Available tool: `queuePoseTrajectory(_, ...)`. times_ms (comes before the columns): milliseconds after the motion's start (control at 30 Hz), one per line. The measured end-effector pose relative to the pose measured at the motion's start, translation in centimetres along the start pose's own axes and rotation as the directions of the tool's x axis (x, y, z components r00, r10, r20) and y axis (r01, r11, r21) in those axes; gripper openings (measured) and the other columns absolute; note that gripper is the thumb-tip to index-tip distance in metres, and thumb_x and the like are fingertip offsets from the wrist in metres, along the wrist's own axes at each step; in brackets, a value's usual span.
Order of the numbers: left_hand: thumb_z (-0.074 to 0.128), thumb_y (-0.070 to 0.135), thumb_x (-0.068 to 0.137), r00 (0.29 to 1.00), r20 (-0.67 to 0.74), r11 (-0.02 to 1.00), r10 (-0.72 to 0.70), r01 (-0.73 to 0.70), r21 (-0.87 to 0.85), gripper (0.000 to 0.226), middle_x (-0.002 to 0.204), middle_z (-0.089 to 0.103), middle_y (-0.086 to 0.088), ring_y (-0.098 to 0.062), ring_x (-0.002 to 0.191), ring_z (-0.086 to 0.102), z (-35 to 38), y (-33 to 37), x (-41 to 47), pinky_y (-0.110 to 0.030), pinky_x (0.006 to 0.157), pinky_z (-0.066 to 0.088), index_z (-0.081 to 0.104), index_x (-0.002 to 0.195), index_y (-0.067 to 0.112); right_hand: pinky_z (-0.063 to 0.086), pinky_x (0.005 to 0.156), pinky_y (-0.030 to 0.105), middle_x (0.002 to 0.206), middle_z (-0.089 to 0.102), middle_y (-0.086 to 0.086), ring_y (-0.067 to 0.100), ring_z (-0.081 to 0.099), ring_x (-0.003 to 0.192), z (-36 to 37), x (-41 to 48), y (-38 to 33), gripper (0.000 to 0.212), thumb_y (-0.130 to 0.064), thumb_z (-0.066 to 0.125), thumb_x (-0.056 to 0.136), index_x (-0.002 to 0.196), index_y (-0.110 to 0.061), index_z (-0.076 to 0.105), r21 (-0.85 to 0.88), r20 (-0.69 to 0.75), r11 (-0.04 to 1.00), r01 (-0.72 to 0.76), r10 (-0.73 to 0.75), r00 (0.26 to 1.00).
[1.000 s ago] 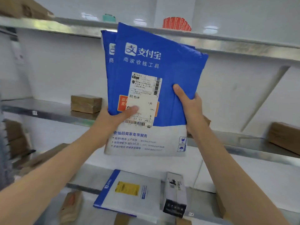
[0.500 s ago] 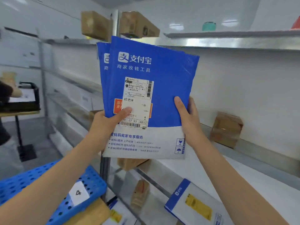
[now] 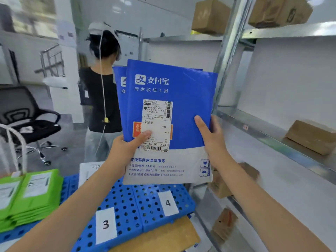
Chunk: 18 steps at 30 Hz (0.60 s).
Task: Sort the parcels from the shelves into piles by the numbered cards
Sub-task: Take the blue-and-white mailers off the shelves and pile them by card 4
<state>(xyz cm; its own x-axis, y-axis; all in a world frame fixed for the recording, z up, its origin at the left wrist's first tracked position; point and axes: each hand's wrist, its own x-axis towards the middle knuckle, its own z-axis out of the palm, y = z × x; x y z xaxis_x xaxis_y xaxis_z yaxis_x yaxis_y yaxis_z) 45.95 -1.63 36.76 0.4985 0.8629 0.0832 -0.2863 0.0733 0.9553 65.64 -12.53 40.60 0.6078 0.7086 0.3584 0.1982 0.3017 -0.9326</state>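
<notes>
Since the view has swung away from the shelf bays that filled it a second ago, the blue perforated platform (image 3: 134, 202) now lies directly under the two blue mailers (image 3: 187, 99), with card 3 (image 3: 106, 224) and card 4 (image 3: 168, 202) readable on its near part. The grip is unchanged: the left hand (image 3: 125, 148) pinches the pair with its thumb laid across the shipping label (image 3: 157, 124), and the right hand (image 3: 211, 139) clasps the opposite edge, thumb on the front and fingers wrapped behind. Both mailers stay upright, held above the platform's far half and touching nothing else. I judge that the fetch is done and the put-down comes next, once the label is matched to a card. Bare perforated surface shows around both cards. A green parcel stack (image 3: 32, 193) fills the platform's left end, a white parcel (image 3: 89, 171) sits at its far side, and a brown flat parcel (image 3: 160, 235) overlaps its near edge below card 4. Just beside its right edge rise the shelf upright (image 3: 227, 57) and the lower shelf lips. Another person (image 3: 101, 99) stands beyond its far side, so lowering straight down looks the clearest path.
</notes>
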Motion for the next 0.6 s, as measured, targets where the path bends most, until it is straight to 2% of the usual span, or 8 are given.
queuePoseTrajectory(200, 0.078, 0.031, 0.075, 0.992, -0.076, 0.995, -0.101, 0.099, -0.028, 0.027, 0.088, 0.076, -0.006, -0.027, 0.079, 0.074, -5.7, -2.7, 2.7, -0.043, 0.070, 0.059, 0.069, 0.097, 0.017, 0.059, 0.076, 0.032, 0.115, 0.069, -0.007, 0.014, 0.070, 0.098, 5.7, 2.8, 5.7, 0.038, -0.040, 0.066, 0.088, 0.121, -0.024, 0.058, -0.044, 0.043, 0.996, -0.077, 0.078, 0.996)
queuePoseTrajectory(367, 0.080, 0.033, 0.074, 0.979, -0.096, 0.983, -0.182, 0.179, -0.034, 0.033, 0.091, 0.076, -0.006, -0.028, 0.082, 0.074, -9.1, -5.2, 5.0, -0.049, 0.076, 0.059, 0.068, 0.101, 0.017, 0.059, 0.077, 0.036, 0.111, 0.071, -0.008, 0.015, 0.071, 0.096, 8.5, 3.9, 9.6, 0.033, -0.039, 0.067, 0.087, 0.116, -0.026, 0.060, -0.059, 0.055, 0.986, -0.153, 0.156, 0.986)
queuePoseTrajectory(500, 0.079, 0.033, 0.075, 0.961, -0.111, 0.967, -0.252, 0.248, -0.049, 0.034, 0.087, 0.076, -0.005, -0.024, 0.076, 0.074, -10.5, -7.1, 6.7, -0.036, 0.060, 0.059, 0.069, 0.102, 0.015, 0.060, 0.075, 0.034, 0.110, 0.071, -0.008, 0.014, 0.072, 0.094, 9.5, 4.6, 12.2, 0.031, -0.040, 0.067, 0.087, 0.115, -0.029, 0.060, -0.076, 0.045, 0.976, -0.202, 0.206, 0.977)
queuePoseTrajectory(600, 0.080, 0.036, 0.072, 0.950, -0.118, 0.957, -0.288, 0.283, -0.059, 0.042, 0.090, 0.076, -0.004, -0.025, 0.078, 0.074, -10.6, -8.8, 8.3, -0.038, 0.063, 0.059, 0.068, 0.107, 0.015, 0.059, 0.074, 0.029, 0.111, 0.071, -0.010, 0.011, 0.071, 0.095, 9.5, 5.6, 13.7, 0.030, -0.034, 0.064, 0.090, 0.119, -0.027, 0.059, -0.079, 0.062, 0.972, -0.219, 0.224, 0.972)
